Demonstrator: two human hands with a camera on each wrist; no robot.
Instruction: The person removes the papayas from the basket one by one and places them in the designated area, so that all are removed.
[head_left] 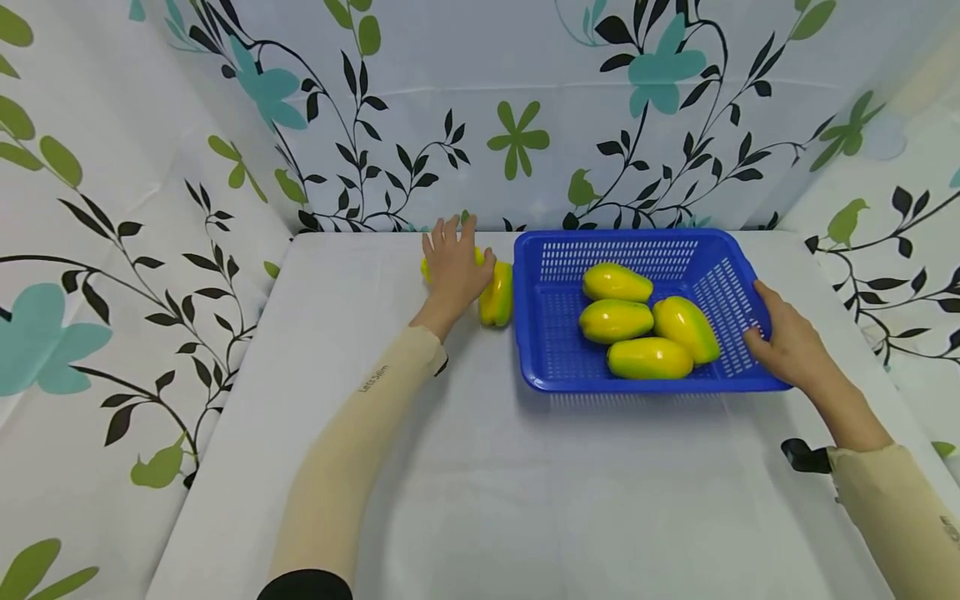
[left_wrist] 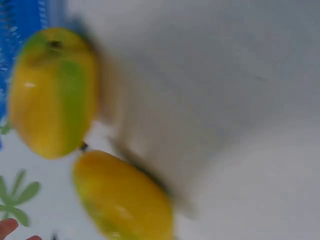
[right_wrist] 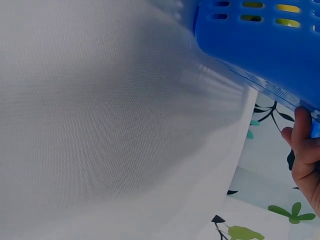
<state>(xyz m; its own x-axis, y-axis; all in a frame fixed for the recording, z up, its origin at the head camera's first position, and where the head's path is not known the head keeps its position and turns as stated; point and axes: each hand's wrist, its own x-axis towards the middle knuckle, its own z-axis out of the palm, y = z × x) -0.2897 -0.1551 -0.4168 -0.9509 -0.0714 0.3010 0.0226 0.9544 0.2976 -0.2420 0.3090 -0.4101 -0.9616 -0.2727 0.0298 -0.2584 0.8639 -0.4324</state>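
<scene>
Yellow-green fruit lies on the white-covered counter just outside the blue basket, close along its left wall, with its long axis running away from the person, roughly parallel to that wall. A second loose fruit is on its left, mostly covered in the head view; the left wrist view shows it set at an angle to the first, their ends close together, though I cannot tell whether they touch.

By far the nearer grip is the left hand, spread above this pair with the fingers apart and pointing away from the person. The first fruit sits just right of and below the thumb; whether skin meets fruit cannot be made out. That short sideways offset looks like the relation that matters most.

Across the basket, the right hand is clamped on the right rim, thumb inside. Four more fruits rest together in the basket, right of its middle. Leaf-patterned cloth hangs behind the counter.
</scene>
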